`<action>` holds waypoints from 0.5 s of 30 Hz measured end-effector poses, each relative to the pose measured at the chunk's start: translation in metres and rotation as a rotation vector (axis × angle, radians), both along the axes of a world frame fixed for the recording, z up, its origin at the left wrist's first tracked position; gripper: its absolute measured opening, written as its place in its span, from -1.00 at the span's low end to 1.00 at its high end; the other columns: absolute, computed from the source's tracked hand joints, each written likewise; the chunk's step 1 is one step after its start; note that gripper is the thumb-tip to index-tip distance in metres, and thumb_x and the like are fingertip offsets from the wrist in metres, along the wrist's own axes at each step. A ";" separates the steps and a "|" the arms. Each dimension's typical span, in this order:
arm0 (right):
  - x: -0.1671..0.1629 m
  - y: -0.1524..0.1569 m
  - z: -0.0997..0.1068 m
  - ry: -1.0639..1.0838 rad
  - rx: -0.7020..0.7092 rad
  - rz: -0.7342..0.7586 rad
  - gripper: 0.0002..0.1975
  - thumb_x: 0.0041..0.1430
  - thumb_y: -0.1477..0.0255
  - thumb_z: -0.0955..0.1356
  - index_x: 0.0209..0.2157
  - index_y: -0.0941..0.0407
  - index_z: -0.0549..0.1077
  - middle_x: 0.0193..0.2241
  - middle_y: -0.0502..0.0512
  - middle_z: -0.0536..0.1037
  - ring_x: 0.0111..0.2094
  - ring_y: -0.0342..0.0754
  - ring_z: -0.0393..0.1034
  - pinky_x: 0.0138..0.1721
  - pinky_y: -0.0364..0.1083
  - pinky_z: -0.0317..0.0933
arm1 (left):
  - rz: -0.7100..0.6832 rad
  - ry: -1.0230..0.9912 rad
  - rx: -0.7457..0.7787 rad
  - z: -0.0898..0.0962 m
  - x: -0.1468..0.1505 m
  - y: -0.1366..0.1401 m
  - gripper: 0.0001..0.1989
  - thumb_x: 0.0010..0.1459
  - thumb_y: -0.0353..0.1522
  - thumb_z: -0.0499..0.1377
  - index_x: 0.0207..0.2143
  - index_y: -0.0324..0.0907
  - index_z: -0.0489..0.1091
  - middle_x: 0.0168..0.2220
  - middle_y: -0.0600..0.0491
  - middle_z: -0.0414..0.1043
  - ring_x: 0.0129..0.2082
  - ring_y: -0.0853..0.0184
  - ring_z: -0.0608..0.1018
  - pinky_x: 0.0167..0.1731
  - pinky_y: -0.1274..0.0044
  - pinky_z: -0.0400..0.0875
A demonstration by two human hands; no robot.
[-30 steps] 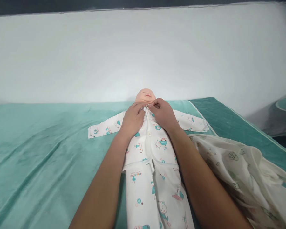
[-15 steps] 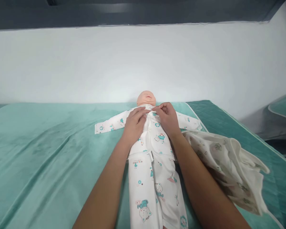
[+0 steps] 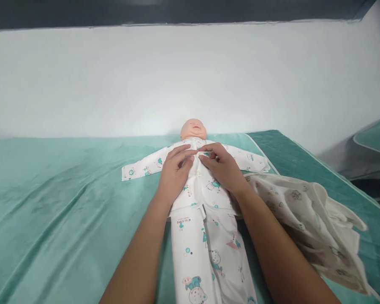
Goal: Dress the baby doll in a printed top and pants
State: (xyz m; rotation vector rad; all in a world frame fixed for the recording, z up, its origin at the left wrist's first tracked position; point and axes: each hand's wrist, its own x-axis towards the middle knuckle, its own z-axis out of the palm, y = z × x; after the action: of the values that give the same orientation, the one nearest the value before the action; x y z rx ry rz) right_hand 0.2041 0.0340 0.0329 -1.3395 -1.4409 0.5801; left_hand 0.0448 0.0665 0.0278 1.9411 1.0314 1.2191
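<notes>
A baby doll [image 3: 193, 128] lies on its back, its arms spread out to both sides. It wears a white baby shirt [image 3: 180, 202] with animal prints and matching trousers [image 3: 190, 253]. At the chest, my left hand [image 3: 175, 171] rests on the shirt's front edge, fingers bent and thumb near the opening. My right hand [image 3: 221, 164] pinches the other edge of the shirt front between thumb and forefinger. The fingertips of both hands almost meet at the middle. A small button [image 3: 199, 173] shows just below them. What lies under the fingertips is hidden.
A green sheet [image 3: 66, 202] covers the bed under the doll. To the right, a crumpled printed cloth [image 3: 310, 219] lies beside my right forearm. Behind the doll's head rises a white wall [image 3: 190, 76], with a dark ledge [image 3: 177, 12] above.
Both hands have shifted slightly down the shirt front, staying close together at the middle. My right fingers have straightened a little along the edge. The camera view has moved slightly.
</notes>
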 end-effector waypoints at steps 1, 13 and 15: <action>0.001 0.002 0.003 0.008 -0.054 -0.005 -0.83 0.13 0.33 0.36 -0.23 0.04 0.49 -0.32 0.00 0.39 -0.35 -0.09 0.25 -0.28 -0.07 0.19 | -0.001 -0.019 -0.010 0.000 0.000 0.001 -0.76 0.24 -0.37 0.12 -0.15 -0.02 0.57 0.13 0.05 0.43 0.18 0.25 0.41 0.20 0.33 0.29; 0.006 0.006 0.012 -0.049 -0.206 -0.009 -0.82 0.06 0.27 0.40 -0.32 0.07 0.44 -0.56 -0.12 0.26 -0.50 -0.15 0.14 -0.44 -0.12 0.05 | -0.008 -0.125 -0.070 0.000 -0.001 -0.002 -0.84 0.17 -0.38 0.20 -0.27 -0.02 0.59 0.08 0.06 0.46 0.15 0.23 0.44 0.17 0.31 0.32; 0.005 0.005 0.011 -0.022 -0.201 -0.014 -0.83 0.06 0.28 0.40 -0.33 0.06 0.44 -0.56 -0.13 0.25 -0.51 -0.16 0.14 -0.45 -0.12 0.06 | -0.001 -0.138 -0.077 0.000 -0.001 -0.002 -0.86 0.15 -0.39 0.21 -0.29 -0.03 0.59 0.07 0.06 0.48 0.15 0.23 0.45 0.16 0.32 0.33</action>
State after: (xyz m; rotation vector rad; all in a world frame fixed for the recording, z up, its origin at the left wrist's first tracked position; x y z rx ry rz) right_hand 0.2095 0.0394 0.0441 -1.5155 -1.4186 0.7178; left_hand 0.0442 0.0648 0.0280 1.7721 0.9913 1.2749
